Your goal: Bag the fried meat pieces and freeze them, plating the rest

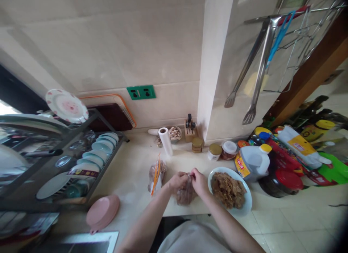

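Both my left hand and my right hand are closed on the gathered top of a clear plastic bag. Brownish food fills the bag, which sits at the counter's front edge. Left of it lies a zip bag with an orange closure and similar dark contents. To the right of my right hand stands a pale oval plate heaped with brown, shredded-looking food. What my fingertips do at the bag's neck is too small to make out.
Behind my hands stand a white plastic roll, a basket of garlic, a knife block and several jars. A dish rack and pink basin are left; a large jug is right.
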`<state>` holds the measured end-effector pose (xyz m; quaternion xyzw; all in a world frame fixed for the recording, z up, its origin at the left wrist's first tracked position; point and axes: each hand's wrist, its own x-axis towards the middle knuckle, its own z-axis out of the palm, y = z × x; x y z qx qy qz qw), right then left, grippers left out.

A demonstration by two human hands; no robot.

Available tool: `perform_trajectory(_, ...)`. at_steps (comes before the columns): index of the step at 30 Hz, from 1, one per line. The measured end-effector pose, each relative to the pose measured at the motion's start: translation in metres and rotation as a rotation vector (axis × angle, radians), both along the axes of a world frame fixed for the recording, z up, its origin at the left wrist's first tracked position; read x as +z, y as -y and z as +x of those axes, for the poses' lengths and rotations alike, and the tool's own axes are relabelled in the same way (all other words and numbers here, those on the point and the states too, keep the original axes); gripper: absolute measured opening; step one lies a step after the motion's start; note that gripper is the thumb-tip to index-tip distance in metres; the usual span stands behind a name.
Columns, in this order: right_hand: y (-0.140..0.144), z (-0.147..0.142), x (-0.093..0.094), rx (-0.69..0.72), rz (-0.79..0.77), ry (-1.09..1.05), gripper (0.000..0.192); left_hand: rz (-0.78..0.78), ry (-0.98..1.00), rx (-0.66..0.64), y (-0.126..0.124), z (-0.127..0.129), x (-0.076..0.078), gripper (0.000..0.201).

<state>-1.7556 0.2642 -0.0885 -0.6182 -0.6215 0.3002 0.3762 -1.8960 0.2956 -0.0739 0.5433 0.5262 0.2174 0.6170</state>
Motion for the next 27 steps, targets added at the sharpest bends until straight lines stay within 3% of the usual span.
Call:
perform_trajectory(4, 0.0, 0.0, 0.008, 0.103, 0.028, -0.064, 0.026, -0.159, 0.127, -0.026, -0.004, -0.011, 0.002, 0.036)
perform_trajectory(8, 0.002, 0.008, 0.007, 0.149, 0.013, -0.148, 0.026, -0.141, 0.215, 0.047, 0.0, -0.01, -0.004, 0.041)
perform_trajectory(12, -0.002, 0.014, 0.002, 0.053, -0.066, -0.247, 0.013, -0.021, 0.222, 0.154, 0.01, -0.004, -0.011, 0.041)
perform_trajectory(18, -0.016, 0.016, 0.003, -0.017, -0.174, -0.488, 0.037, 0.264, -0.007, 0.196, 0.016, 0.001, -0.013, 0.015)
perform_trajectory(23, -0.025, 0.024, 0.01, -0.088, -0.144, -0.58, 0.044, 0.39, -0.188, 0.17, 0.013, -0.001, -0.014, 0.014)
perform_trajectory(27, -0.025, 0.024, 0.004, -0.129, -0.134, -0.613, 0.049, 0.458, -0.281, 0.142, 0.015, 0.005, -0.014, 0.016)
